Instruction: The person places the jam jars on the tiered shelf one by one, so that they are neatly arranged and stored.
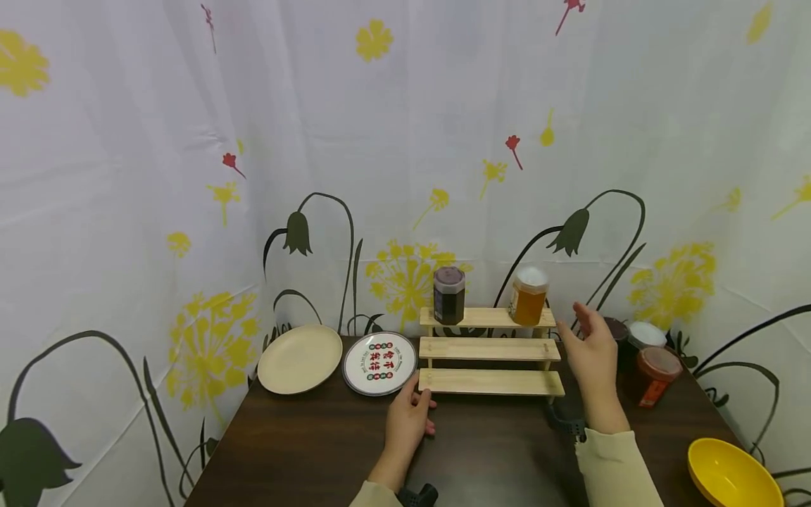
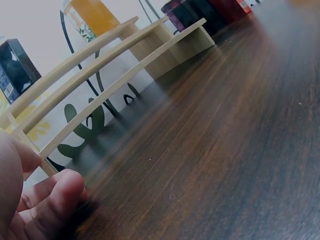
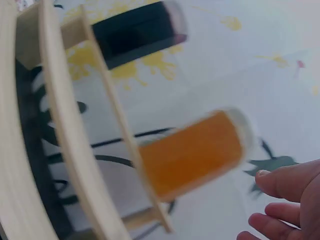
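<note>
A three-tier wooden display rack [image 1: 491, 348] stands on the dark table, with a dark purple jar [image 1: 449, 297] and an amber honey jar [image 1: 529, 297] upright on its top tier. My left hand [image 1: 407, 421] is at the rack's lower left corner, its thumb and fingers around the end of the lowest tier; the exact contact is partly hidden. To the right of the honey jar, my right hand [image 1: 594, 355] is held with fingers apart and nothing in it. In the right wrist view a gap shows between its thumb [image 3: 285, 182] and the honey jar [image 3: 195, 152].
Right of the rack stand a red-brown jar [image 1: 655, 377], a white-lidded jar [image 1: 648, 334] and a dark jar [image 1: 616, 328], partly behind my right hand. A yellow bowl [image 1: 735, 475] is at the right front. A cream plate [image 1: 300, 359] and a printed plate [image 1: 380, 364] lean at the left.
</note>
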`<state>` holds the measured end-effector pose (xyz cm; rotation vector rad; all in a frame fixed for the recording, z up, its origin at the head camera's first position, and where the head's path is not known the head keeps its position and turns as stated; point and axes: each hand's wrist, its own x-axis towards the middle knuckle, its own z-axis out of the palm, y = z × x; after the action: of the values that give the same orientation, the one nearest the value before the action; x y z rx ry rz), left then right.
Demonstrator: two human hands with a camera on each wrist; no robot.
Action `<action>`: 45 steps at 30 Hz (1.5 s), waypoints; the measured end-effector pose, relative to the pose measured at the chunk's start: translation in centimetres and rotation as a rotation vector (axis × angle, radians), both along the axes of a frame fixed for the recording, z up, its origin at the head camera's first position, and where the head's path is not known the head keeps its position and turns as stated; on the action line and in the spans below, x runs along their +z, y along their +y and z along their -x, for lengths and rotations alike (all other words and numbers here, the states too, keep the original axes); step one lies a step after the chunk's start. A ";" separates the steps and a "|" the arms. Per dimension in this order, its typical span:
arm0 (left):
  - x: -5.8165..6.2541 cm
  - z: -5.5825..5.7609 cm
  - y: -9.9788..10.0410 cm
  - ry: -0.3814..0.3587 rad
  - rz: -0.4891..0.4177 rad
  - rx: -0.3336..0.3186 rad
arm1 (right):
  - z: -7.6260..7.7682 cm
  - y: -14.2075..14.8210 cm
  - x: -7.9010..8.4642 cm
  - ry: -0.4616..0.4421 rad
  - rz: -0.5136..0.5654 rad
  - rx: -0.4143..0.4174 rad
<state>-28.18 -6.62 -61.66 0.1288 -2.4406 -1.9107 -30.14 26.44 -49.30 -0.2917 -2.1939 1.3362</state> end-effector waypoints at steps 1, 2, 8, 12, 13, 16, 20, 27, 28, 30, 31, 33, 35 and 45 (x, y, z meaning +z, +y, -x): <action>0.0 -0.1 0.0 0.001 0.001 -0.001 | -0.6 0.3 0.2 0.006 -0.003 -0.012; -0.1 -0.2 0.0 0.002 0.004 -0.001 | -1.1 0.7 0.3 0.008 -0.002 -0.024; -0.4 -0.7 0.4 -0.021 -0.015 -0.020 | -3.9 2.9 0.1 0.008 -0.084 -0.065; -0.2 -0.3 0.4 0.009 -0.015 -0.014 | -4.6 4.2 0.4 0.038 -0.091 -0.082; -0.2 -0.3 0.3 0.014 -0.009 -0.009 | -4.7 4.4 0.5 0.038 -0.077 -0.090; -0.4 -0.5 0.1 0.011 0.007 -0.004 | -5.5 4.8 0.8 0.020 -0.044 -0.112; -1.0 -1.0 0.1 -0.022 0.005 -0.004 | -6.2 5.4 1.0 -0.033 -0.057 -0.122; -0.7 -0.6 0.1 -0.008 -0.002 -0.008 | -6.3 7.0 1.3 -0.095 -0.039 -0.135; -0.5 -0.4 0.1 -0.005 -0.001 -0.008 | -6.3 7.4 1.4 -0.096 -0.035 -0.145; -0.3 0.0 0.0 0.002 0.004 -0.003 | -6.1 8.0 1.4 -0.084 -0.041 -0.162; -0.2 0.1 0.0 0.003 0.008 0.002 | -6.0 8.4 1.4 -0.081 -0.041 -0.168; -0.2 0.2 0.0 0.008 0.012 0.007 | -6.0 9.1 1.2 -0.082 -0.047 -0.178; -0.1 0.3 0.0 0.008 0.015 0.009 | -5.9 9.8 0.9 -0.079 -0.053 -0.184; 0.0 0.1 0.3 -0.008 0.012 0.000 | -5.6 11.6 -1.7 -0.257 -0.087 -0.166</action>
<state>-28.30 -6.36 -61.70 0.1362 -2.4570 -1.8988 -24.56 38.07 -51.00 -0.6287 -2.3689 1.1631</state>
